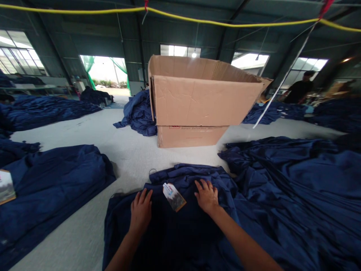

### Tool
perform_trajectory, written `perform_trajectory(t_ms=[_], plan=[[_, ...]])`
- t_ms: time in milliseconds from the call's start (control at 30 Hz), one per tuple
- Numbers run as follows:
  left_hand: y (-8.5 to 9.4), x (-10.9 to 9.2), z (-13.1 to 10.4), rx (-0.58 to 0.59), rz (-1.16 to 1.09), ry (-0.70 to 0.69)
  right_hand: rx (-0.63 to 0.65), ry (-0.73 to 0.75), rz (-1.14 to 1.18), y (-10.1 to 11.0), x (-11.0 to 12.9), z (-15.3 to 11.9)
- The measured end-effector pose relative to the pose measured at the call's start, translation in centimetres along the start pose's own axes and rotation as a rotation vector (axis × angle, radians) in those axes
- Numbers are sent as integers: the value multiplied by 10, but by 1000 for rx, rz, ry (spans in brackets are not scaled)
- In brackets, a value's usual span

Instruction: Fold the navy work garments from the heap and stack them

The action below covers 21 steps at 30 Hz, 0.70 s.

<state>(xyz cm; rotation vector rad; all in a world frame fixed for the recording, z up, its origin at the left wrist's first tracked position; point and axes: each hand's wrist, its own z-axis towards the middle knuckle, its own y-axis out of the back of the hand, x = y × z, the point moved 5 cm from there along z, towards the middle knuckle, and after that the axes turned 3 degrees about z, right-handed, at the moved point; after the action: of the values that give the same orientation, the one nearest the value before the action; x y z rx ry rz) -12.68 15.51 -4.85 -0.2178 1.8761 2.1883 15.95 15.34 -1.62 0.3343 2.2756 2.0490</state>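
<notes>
A dark blue garment (180,237) lies spread in front of me, with folds along its far edge. My left hand (141,209) rests on its left part, fingers slightly apart, palm down. On the right part my right hand (207,195) lies with its fingers spread on the cloth. Neither hand holds anything that I can see. Between the two hands a hang tag (174,197) with a printed picture lies on the fabric, touched by neither.
Beyond the garment stands a large open cardboard box (203,101). Blue garments are piled at the right (299,184) and left (47,188), the left one with a tag (6,187). A person (300,88) stands far back at the right. A yellow cable (197,22) hangs overhead.
</notes>
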Motion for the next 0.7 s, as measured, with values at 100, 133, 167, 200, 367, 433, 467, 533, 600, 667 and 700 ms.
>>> perform_trajectory(t_ms=[100,133,167,200,367,433,467,533,600,667,700], plan=[[-2,42,-7,84,133,149,74,-111,-50,-17,-42,19],[-4,52,-8,110,150,167,80,-141,-56,-22,-54,23],[-6,60,-9,128,158,178,73,-176,-50,-25,-64,25],[-5,66,-9,133,162,186,49,-215,-32,-27,-73,27],[27,87,-24,-68,227,194,-74,-332,103,-23,-103,24],[44,100,-45,-155,258,321,22,-384,146,-24,-112,23],[48,107,-57,-150,255,420,92,-414,168,-27,-115,22],[49,114,-77,-62,200,594,214,-432,198,-34,-116,21],[42,109,-87,57,109,668,260,-415,194,-39,-110,20],[36,99,-87,138,39,694,191,-401,162,-41,-102,18],[34,94,-85,155,12,709,139,-383,146,-41,-98,16]])
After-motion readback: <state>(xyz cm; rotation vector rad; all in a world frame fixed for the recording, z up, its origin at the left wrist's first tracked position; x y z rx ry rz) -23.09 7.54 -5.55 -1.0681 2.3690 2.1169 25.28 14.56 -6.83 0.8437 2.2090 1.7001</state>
